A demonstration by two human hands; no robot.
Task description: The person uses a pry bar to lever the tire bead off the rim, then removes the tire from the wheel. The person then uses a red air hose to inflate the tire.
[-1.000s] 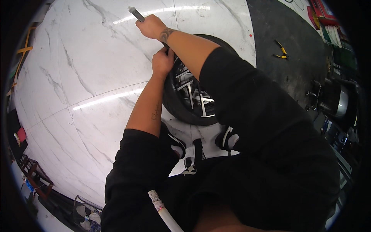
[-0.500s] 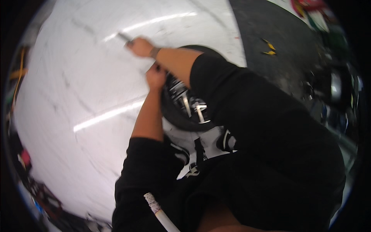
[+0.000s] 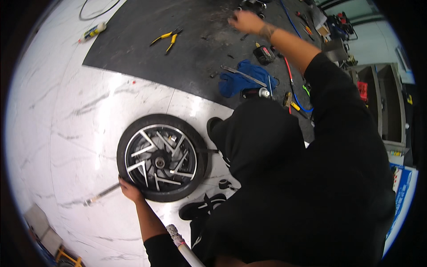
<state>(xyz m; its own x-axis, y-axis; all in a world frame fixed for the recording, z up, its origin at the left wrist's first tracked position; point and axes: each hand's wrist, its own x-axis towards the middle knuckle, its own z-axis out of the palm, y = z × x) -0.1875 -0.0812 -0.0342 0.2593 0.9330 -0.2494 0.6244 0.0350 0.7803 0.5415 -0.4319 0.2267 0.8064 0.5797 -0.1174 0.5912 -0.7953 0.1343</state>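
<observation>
A motorcycle wheel with a black tyre and black-and-silver spokes lies flat on the white floor. My left hand is at the tyre's near left edge, fingers closed round the inner end of a slim metal bar that sticks out to the left. On the wheel's right side, a dark bar juts toward my shoe. My right arm stretches far forward over the dark mat. At its end my right hand, fingers loosely apart and nothing visible in them, is beside some black parts.
On the dark mat lie yellow-handled pliers, a blue cloth with a metal bar across it, a black battery pack, a spray can and hoses. A bottle lies at far left. My shoes are close to the wheel.
My view has turned right. My right hand has left the wheel, where it gripped a dark bar, and reached out over the mat. My left hand is still at the tyre.
</observation>
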